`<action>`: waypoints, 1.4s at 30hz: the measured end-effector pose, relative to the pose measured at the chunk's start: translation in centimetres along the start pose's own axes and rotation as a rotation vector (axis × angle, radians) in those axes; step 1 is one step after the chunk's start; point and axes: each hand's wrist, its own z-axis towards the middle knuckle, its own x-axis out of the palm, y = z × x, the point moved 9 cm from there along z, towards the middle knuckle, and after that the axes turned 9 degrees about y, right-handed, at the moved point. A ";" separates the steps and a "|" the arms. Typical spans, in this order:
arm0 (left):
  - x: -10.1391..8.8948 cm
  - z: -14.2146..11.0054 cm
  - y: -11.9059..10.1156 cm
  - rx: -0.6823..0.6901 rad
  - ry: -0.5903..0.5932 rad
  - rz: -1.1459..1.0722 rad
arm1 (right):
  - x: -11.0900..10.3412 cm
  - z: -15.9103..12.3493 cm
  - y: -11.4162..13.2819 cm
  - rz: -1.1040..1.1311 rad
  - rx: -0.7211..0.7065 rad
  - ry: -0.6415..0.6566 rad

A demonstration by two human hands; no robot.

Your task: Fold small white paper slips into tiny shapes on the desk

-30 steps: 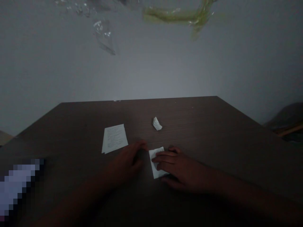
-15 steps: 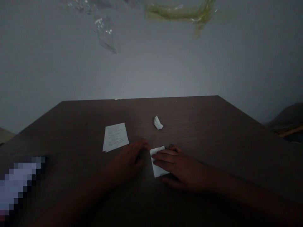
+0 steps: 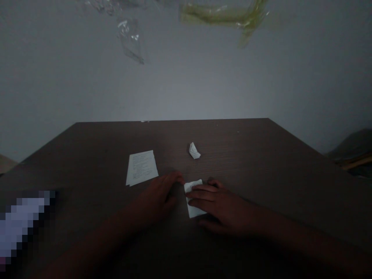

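A small white folded sheet of paper [image 3: 194, 212] lies flat on the dark table in front of me. My right hand [image 3: 222, 205] rests over its right part, fingers stretched out and slightly apart, pressing on the paper and covering much of it. Just left of the sheet, my left hand [image 3: 162, 190] lies on the table. Its fingers are extended forward, their tips by the paper's upper left corner, and nothing shows in its grasp. Beyond both hands sits a small folded paper piece [image 3: 194, 151], standing up in creased points.
Printed paper sheets [image 3: 142, 168], stacked slightly askew, lie left of centre on the table [image 3: 232, 155]. A blurred-out device with a bright face [image 3: 23, 221] is at the left edge. Behind the table rises a wall with yellow tape [image 3: 215, 14] and clear plastic [image 3: 130, 40] on it.
Both hands keep almost the same place and shape, the right still flat on the folded paper. Its fingers have shifted very slightly; the other papers have not moved.
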 end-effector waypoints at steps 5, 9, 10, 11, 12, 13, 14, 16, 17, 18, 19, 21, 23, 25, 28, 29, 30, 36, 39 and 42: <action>-0.6 -0.2 -1.1 0.041 -0.039 0.018 | -0.2 0.0 0.2 -0.011 -0.004 0.012; -0.3 0.2 -2.1 0.125 -0.020 0.065 | -0.4 0.0 0.2 -0.027 -0.001 0.028; -0.1 0.3 -2.3 0.146 -0.006 0.070 | -0.4 0.0 0.3 -0.025 -0.003 0.025; 0.1 0.5 -2.4 0.160 0.007 0.073 | -0.4 -0.1 0.2 -0.022 -0.003 0.015; 0.2 0.7 -2.4 0.168 0.013 0.076 | -0.4 -0.1 0.2 -0.021 -0.006 0.003; 0.3 0.8 -2.4 0.170 0.011 0.079 | -0.4 -0.1 0.2 -0.022 -0.006 -0.007; 0.3 0.9 -2.4 0.167 0.006 0.083 | -0.3 -0.1 0.1 -0.026 -0.004 -0.014; 0.4 1.0 -2.4 0.156 0.000 0.097 | -0.1 0.0 0.0 -0.038 -0.003 -0.014; 0.4 0.9 -2.4 0.147 -0.003 0.105 | 0.1 0.0 -0.1 -0.044 -0.005 -0.011; 0.4 0.9 -2.5 0.138 -0.006 0.113 | 0.2 0.0 -0.1 -0.049 -0.008 -0.009; 0.4 0.9 -2.5 0.127 -0.012 0.120 | 0.2 0.0 -0.2 -0.053 -0.012 -0.014; 0.3 0.7 -2.5 0.115 -0.030 0.130 | 0.2 -0.1 -0.3 -0.057 -0.021 -0.027; 0.3 0.5 -2.4 0.105 -0.050 0.140 | 0.2 -0.2 -0.3 -0.055 -0.032 -0.036; 0.3 0.3 -2.2 0.102 -0.072 0.153 | 0.1 -0.3 -0.3 -0.056 -0.046 -0.047; 0.2 0.0 -2.0 0.116 -0.088 0.149 | 0.1 -0.4 -0.3 -0.068 -0.063 -0.066; 0.1 0.0 -2.0 0.122 -0.087 0.140 | 0.1 -0.4 -0.3 -0.071 -0.065 -0.070; 0.0 0.0 -2.2 0.130 -0.087 0.133 | 0.1 -0.4 -0.3 -0.073 -0.065 -0.070; -0.4 0.1 -3.0 0.145 -0.072 0.148 | -0.1 -0.5 -0.2 -0.056 -0.067 -0.076; -0.4 0.1 -3.0 0.156 -0.081 0.136 | -0.1 -0.5 -0.2 -0.053 -0.061 -0.076; -0.4 0.0 -2.7 0.173 -0.104 0.124 | 0.2 -0.4 -0.3 -0.064 -0.067 -0.064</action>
